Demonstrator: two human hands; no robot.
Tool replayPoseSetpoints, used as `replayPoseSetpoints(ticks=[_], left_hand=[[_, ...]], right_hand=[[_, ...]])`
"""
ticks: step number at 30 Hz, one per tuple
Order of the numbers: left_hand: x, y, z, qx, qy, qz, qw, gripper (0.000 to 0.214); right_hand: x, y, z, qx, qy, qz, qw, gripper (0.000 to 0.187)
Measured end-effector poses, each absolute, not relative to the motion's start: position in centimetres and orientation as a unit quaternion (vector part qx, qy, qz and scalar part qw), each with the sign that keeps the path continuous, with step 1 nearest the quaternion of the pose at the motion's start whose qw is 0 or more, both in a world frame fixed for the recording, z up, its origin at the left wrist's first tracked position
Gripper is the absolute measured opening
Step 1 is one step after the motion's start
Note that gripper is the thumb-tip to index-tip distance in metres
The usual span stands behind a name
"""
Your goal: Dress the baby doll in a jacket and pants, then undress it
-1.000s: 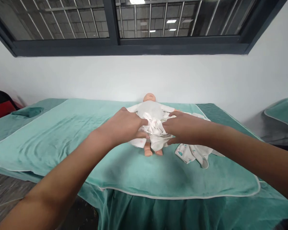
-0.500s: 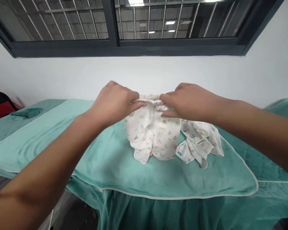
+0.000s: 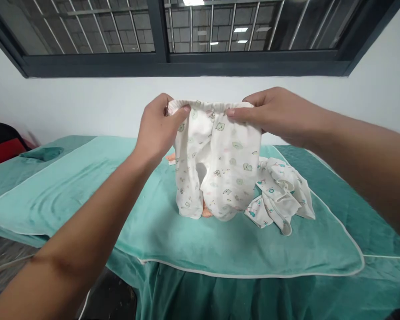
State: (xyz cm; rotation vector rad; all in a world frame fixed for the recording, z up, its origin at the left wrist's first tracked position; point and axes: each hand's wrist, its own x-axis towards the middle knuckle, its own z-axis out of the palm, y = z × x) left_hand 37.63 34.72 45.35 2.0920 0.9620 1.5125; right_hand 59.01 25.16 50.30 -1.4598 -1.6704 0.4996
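Observation:
My left hand (image 3: 157, 129) and my right hand (image 3: 273, 113) each pinch one end of the elastic waistband of a pair of white printed baby pants (image 3: 216, 164), held up in the air with the legs hanging down. Behind the pants lies a baby doll (image 3: 206, 212) on the teal towel (image 3: 120, 209); only a bit of its foot and arm shows. A second crumpled white printed garment (image 3: 282, 195) lies on the towel to the right of the pants.
The towel covers a bed with teal sheets (image 3: 220, 298) set against a white wall under a dark-framed window (image 3: 160, 40). A folded teal cloth (image 3: 42, 154) lies far left, beside a red and black object (image 3: 0, 146).
Both hands lifted the pants from the doll's body up into the air and spread the waistband wider. The pants now hide most of the doll.

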Motion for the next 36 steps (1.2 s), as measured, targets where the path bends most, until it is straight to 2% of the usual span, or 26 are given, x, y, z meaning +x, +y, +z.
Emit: replayPoseSetpoints(ticks=[4, 8, 9, 12, 14, 17, 19, 21, 22, 23, 27, 32, 34, 36], left_hand=[[39.0, 33.7, 43.7, 0.694, 0.279, 0.54, 0.386, 0.033], [40.5, 32.3, 39.4, 0.675, 0.247, 0.512, 0.471, 0.054], [40.6, 32.3, 37.9, 0.673, 0.259, 0.491, 0.488, 0.057], [40.0, 33.2, 33.7, 0.616, 0.331, 0.465, 0.543, 0.046], [39.0, 34.5, 31.3, 0.56, 0.386, 0.473, 0.56, 0.042], [37.4, 36.5, 28.6, 0.537, 0.49, 0.432, 0.534, 0.042], [36.9, 37.5, 27.2, 0.574, 0.547, 0.43, 0.432, 0.047], [37.3, 37.9, 26.3, 0.635, 0.538, 0.454, 0.316, 0.051], [37.9, 37.9, 26.0, 0.661, 0.517, 0.454, 0.298, 0.051], [38.6, 37.9, 26.0, 0.681, 0.492, 0.439, 0.319, 0.049], [42.6, 38.6, 26.5, 0.621, 0.464, 0.311, 0.55, 0.053], [46.1, 41.3, 26.9, 0.492, 0.382, 0.307, 0.72, 0.058], [46.7, 42.6, 26.9, 0.461, 0.353, 0.302, 0.756, 0.061], [46.8, 44.1, 27.4, 0.45, 0.338, 0.295, 0.772, 0.063]], right_hand=[[57.4, 26.4, 48.4, -0.471, -0.641, 0.343, 0.499, 0.031], [55.8, 29.1, 45.6, -0.407, -0.609, 0.365, 0.575, 0.034], [55.6, 30.1, 44.4, -0.407, -0.605, 0.368, 0.577, 0.034], [55.4, 33.2, 39.9, -0.428, -0.619, 0.38, 0.537, 0.034], [55.8, 34.9, 36.6, -0.473, -0.64, 0.335, 0.504, 0.05], [57.1, 36.7, 32.5, -0.545, -0.673, 0.239, 0.439, 0.07], [58.6, 37.9, 30.6, -0.588, -0.678, 0.172, 0.405, 0.07], [60.3, 39.3, 29.4, -0.624, -0.668, 0.111, 0.39, 0.067], [61.3, 40.1, 29.0, -0.638, -0.661, 0.088, 0.385, 0.066], [62.2, 41.1, 28.7, -0.653, -0.651, 0.073, 0.38, 0.066], [66.0, 45.6, 28.5, -0.735, -0.571, 0.089, 0.353, 0.079], [70.0, 51.0, 29.0, -0.782, -0.527, 0.168, 0.287, 0.09], [71.0, 52.7, 29.4, -0.767, -0.542, 0.202, 0.278, 0.088], [71.4, 54.3, 30.0, -0.731, -0.573, 0.221, 0.296, 0.075]])
